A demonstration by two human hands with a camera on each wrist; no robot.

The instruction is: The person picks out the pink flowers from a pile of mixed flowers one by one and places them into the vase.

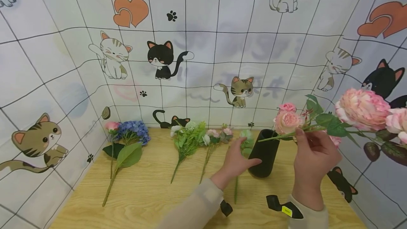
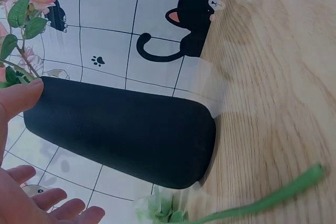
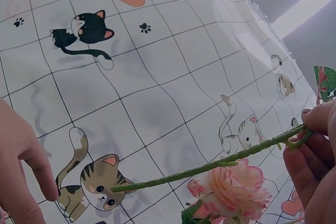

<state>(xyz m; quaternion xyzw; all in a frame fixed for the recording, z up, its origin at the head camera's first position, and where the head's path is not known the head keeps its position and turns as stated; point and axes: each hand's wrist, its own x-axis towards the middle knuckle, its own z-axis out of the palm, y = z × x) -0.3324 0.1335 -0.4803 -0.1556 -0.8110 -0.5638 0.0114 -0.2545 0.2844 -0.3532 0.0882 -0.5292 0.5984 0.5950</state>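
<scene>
- As the head view shows, the right hand (image 1: pixel 316 156) pinches light-looking pink roses (image 1: pixel 362 109) near the black vase (image 1: pixel 264 156).
- Left wrist: the left hand (image 2: pixel 16 198) spreads beside it.
- Right wrist: hold the bendy-looking stem (image 3: pixel 210 166); petals (image 3: pixel 233 190) seem soft.

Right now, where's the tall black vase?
In the head view, the black vase is right of centre on the wooden table, just right of the pale green flower, with the pink roses up to its right.
</scene>
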